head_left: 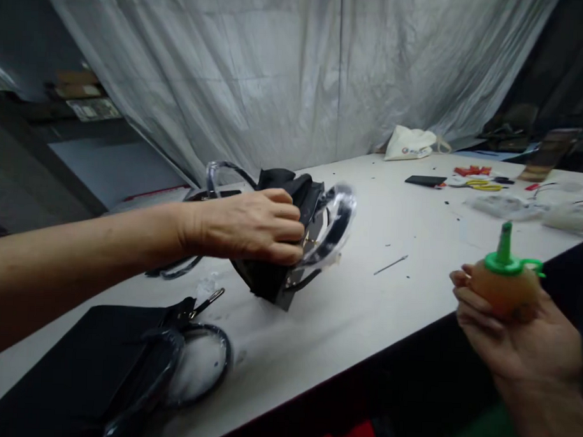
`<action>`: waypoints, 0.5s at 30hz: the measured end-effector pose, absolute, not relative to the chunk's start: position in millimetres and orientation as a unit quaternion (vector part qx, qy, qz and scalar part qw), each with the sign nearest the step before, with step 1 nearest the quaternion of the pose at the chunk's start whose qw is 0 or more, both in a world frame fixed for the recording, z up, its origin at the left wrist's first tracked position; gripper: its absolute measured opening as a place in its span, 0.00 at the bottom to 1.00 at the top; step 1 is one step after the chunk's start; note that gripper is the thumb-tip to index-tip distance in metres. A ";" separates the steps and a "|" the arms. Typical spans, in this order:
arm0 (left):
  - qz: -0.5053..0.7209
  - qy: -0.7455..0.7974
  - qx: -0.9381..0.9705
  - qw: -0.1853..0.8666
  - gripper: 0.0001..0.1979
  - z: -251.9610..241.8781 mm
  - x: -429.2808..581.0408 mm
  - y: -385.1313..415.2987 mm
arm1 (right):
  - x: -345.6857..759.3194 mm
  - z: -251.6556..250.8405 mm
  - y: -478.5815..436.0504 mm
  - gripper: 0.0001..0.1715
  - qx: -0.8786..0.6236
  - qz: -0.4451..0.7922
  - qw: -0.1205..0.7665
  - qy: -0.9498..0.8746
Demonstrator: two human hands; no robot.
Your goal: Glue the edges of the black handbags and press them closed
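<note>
My left hand [253, 227] reaches across the table, its fingers closed over the top of a black handbag [274, 285]. Clear plastic wraps the bag's looped handles [339, 226], which look smeared by motion. In my right hand [521, 335], off the table's front edge, rests a squeeze bottle [506, 293] with an orange-brown body and a green nozzle cap pointing up. The fingers curl round its lower side. A second black handbag [100, 352] lies on the table at the lower left, its handles [210, 362] also in plastic.
On the white table [355, 297] lies a thin metal tool [390, 264]. Farther right are yellow-handled scissors [484, 185], a black flat item [424, 180], red pieces [472, 170], plastic bags [507, 205] and a cup of liquid [549, 154]. A white cloth pouch [409, 144] sits near the grey curtain [296, 78].
</note>
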State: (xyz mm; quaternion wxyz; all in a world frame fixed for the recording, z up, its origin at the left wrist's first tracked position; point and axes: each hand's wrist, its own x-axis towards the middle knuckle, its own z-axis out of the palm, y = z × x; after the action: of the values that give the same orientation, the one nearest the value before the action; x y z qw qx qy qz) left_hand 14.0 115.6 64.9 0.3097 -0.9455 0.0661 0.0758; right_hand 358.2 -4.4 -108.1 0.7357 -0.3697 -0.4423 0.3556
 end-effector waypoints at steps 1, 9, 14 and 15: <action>0.063 0.095 -0.940 0.321 0.09 60.3 10.1 111.9 | 358.6 -105.6 1.6 0.22 -0.344 0.434 0.749 -0.364; -0.031 0.235 -0.891 0.388 0.06 36.3 -14.9 91.6 | 336.3 -85.2 60.8 0.27 -0.210 0.623 0.683 -0.316; -0.057 0.279 -0.880 0.379 0.08 27.6 -14.7 92.9 | 314.8 -80.5 77.9 0.24 -0.212 0.690 0.569 -0.394; -0.061 0.283 -0.881 0.374 0.08 24.9 -13.9 94.4 | 311.9 -80.6 78.2 0.23 -0.213 0.695 0.555 -0.405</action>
State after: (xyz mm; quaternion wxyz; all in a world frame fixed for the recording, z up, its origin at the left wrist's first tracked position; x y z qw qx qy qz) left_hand -13.9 94.4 24.9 0.3743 -0.8810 0.2829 -0.0608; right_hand 311.9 78.2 -80.6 0.5549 -0.2128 -0.4054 0.6946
